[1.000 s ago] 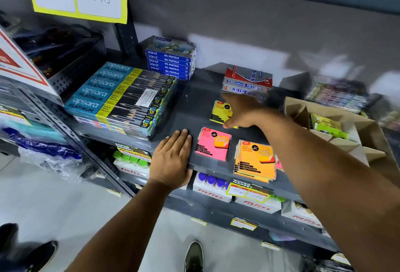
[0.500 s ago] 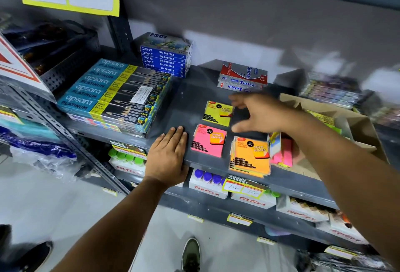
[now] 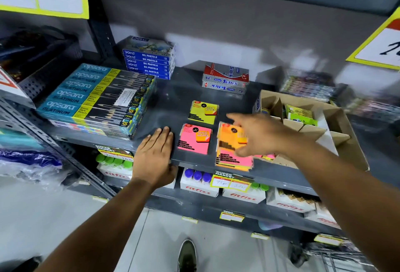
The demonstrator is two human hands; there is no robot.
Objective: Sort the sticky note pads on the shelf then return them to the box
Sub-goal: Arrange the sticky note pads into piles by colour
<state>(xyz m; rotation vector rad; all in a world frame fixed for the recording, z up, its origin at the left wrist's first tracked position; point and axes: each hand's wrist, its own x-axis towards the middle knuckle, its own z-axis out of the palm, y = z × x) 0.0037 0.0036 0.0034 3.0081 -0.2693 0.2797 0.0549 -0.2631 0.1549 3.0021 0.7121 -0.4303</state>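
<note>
Shelf [image 3: 164,98]: right hand [image 3: 262,135] blurred, hiding orange pads [image 3: 227,141].

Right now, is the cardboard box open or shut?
Open: the cardboard box has no lid over it, and its dividers and green packs show inside.

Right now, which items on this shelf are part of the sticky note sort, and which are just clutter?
Job items:
yellow pad
pink pad
orange stack
cardboard box
right hand, over the orange stack
left hand, flat on the shelf edge

Just lying about:
pencil boxes
oil pastels
Softek packs
</note>
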